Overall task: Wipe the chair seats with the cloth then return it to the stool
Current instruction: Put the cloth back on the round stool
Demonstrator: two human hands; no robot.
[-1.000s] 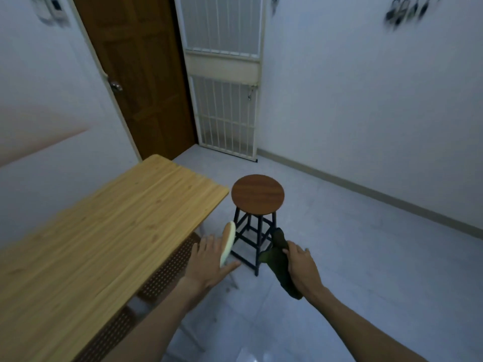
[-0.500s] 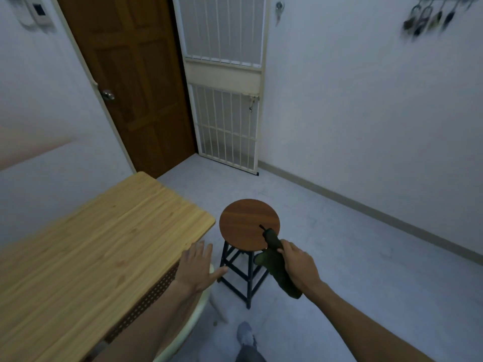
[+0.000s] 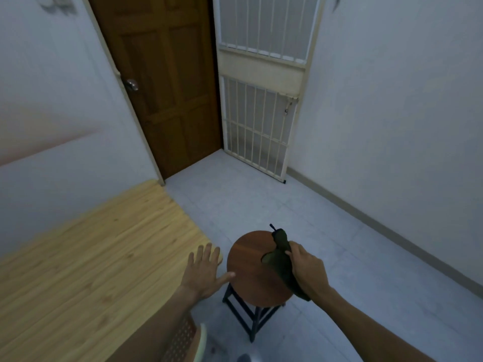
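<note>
A round brown-topped stool [image 3: 248, 270] on black legs stands on the floor just below centre. My right hand [image 3: 308, 270] grips a dark green cloth [image 3: 281, 259] and holds it over the right half of the stool seat. My left hand [image 3: 205, 270] hovers open with fingers spread, beside the stool's left edge and near the table corner. A chair's pale rim and perforated seat [image 3: 187, 338] show at the bottom, partly hidden behind my left forearm.
A light wooden table [image 3: 91, 257] fills the left side. A brown door [image 3: 167, 79] and a white barred gate [image 3: 261, 100] stand at the far end. Pale tiled floor [image 3: 261, 194] lies between them and the stool; a white wall [image 3: 405, 113] runs along the right.
The view has moved closer to the stool. My right hand carried the cloth up over the stool seat. My left hand let go of the chair back and now hovers open.
</note>
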